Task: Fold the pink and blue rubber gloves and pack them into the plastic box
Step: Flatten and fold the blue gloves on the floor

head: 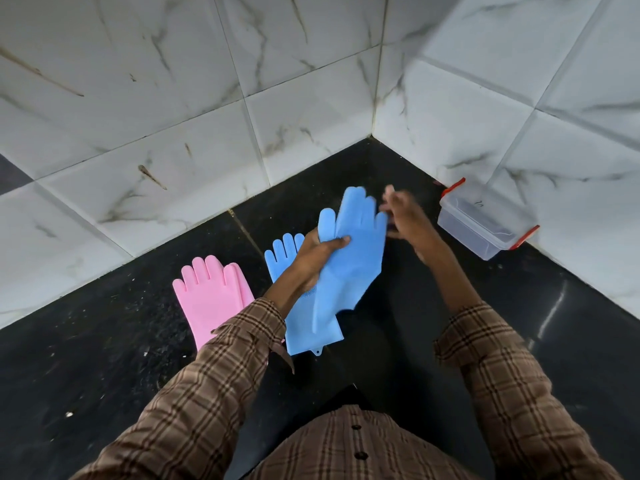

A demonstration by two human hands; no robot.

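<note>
The left hand (pixel 320 252) is closed around a blue glove (pixel 353 251) in the middle of the frame, holding it up off the black counter (pixel 104 358) with its fingers pointing to the top of the frame. The right hand (pixel 403 216) is just to the right of the glove's fingers. It is blurry, it looks open, and it holds nothing. The glove bends and hangs down below the grip, so it looks soft and floppy, light, and maybe a bit grippy like rubber. I think a good place to hold it is at the finger end with the right hand and near the cuff with the left, so it can fold in half. It may want to spring open again, so it needs a firm press. A second blue glove (pixel 282 254) lies flat on the counter under the left arm, partly hidden. A pink glove (pixel 211 296) lies flat just to its left, in the lower left middle. The clear plastic box (pixel 485 223) with red clips sits at the right of the frame, near the tiled wall (pixel 173 81), open on top. Nothing lies between the held glove and the box, so the way looks free.
</note>
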